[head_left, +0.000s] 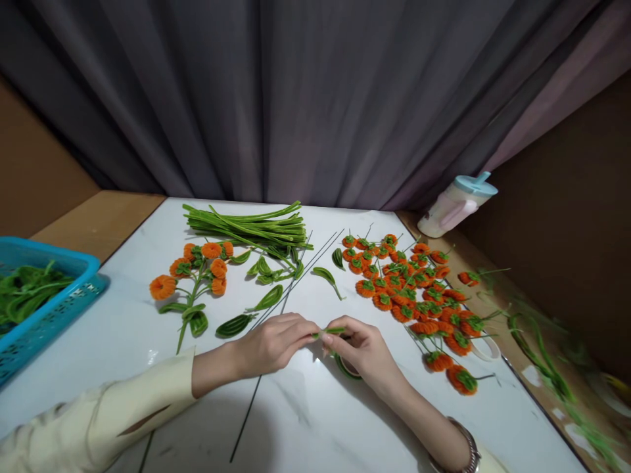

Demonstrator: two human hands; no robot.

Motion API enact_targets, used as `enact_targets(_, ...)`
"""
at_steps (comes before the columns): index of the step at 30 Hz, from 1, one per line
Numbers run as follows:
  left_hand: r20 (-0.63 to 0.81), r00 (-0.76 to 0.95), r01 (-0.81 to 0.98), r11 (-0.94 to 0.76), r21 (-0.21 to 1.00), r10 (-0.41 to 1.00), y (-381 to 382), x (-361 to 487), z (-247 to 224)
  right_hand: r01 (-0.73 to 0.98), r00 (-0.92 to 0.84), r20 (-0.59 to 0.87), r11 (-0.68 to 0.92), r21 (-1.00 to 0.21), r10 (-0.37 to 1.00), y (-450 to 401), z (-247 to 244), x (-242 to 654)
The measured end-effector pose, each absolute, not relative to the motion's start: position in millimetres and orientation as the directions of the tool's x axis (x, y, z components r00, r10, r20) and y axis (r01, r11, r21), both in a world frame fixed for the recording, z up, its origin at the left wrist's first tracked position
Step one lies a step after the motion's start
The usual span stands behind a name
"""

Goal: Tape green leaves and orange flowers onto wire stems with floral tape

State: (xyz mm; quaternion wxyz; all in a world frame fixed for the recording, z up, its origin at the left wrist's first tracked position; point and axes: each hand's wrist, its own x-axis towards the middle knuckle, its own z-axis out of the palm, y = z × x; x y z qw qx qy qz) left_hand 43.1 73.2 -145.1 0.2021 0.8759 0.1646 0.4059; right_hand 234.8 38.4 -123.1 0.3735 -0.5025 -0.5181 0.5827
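My left hand [279,341] and my right hand [362,351] meet above the front middle of the white table, fingertips almost touching. Both pinch a short, thin green stem [336,330]; most of it is hidden by the fingers. Under my right hand is a roll of green tape [349,373], partly covered by the palm. Loose green fuzzy leaves [269,297] lie just beyond my left hand, with a darker leaf [235,326] beside its wrist. Another curved leaf [326,279] rests farther back between the hands.
A finished-looking orange flower spray [194,282] lies at left, near a blue basket [81,269] of green pieces. Green pipe-cleaner stems [246,226] are bundled at the back. Several orange pumpkin-shaped heads [394,279] cover the right side. A lidded cup [456,207] stands behind them.
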Motion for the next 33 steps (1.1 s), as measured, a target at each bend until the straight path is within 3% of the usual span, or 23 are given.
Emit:
enact_targets(21,0.593,0.652,0.140,-0.843,0.519,0.473,72.1,41.4,-142.0,0.143,-0.208,-0.151,-0.123,-0.982,0.966,37.2,-122.6,233.6)
enact_targets(27,0.534,0.654,0.154,-0.785,0.600,0.536,70.9,40.2,-144.4,0.159,-0.234,-0.140,-0.104,-0.982,0.962,36.9,-123.6,235.7)
enact_targets(33,0.343,0.648,0.152,-0.557,0.817,0.680,69.6,41.5,-144.6,0.186,-0.273,-0.085,-0.034,-0.982,0.958,37.5,-124.9,237.7)
